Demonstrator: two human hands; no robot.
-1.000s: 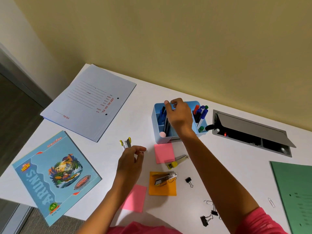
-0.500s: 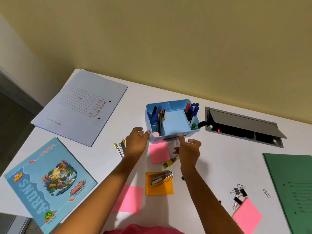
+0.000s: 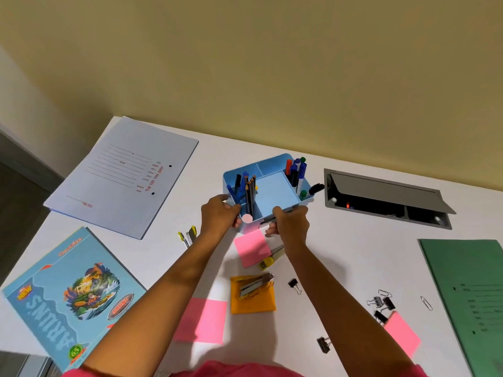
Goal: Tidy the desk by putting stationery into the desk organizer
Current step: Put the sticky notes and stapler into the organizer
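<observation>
The light blue desk organizer (image 3: 269,160) stands at the back middle of the white desk, with pens and pencils (image 3: 246,187) in its left compartments and markers (image 3: 295,170) at its right. My left hand (image 3: 219,217) grips its front left corner. My right hand (image 3: 290,225) curls over its front edge, beside a dark slot there. Loose stationery lies in front: a pink sticky pad (image 3: 250,250), a yellow-grey tool (image 3: 272,258), a stapler (image 3: 255,284) on an orange pad (image 3: 253,300), and yellow-tipped pieces (image 3: 187,236).
Binder clips (image 3: 379,303), a paper clip (image 3: 426,303) and more pink pads (image 3: 201,321) lie near the front. A pale folder (image 3: 122,175) and a blue notebook (image 3: 68,292) are at left, a green folder (image 3: 468,295) at right, an open cable hatch (image 3: 381,200) behind.
My right hand came out of the organizer and down to its front edge. My left hand moved from beside the yellow-tipped pieces up to the organizer's front left corner.
</observation>
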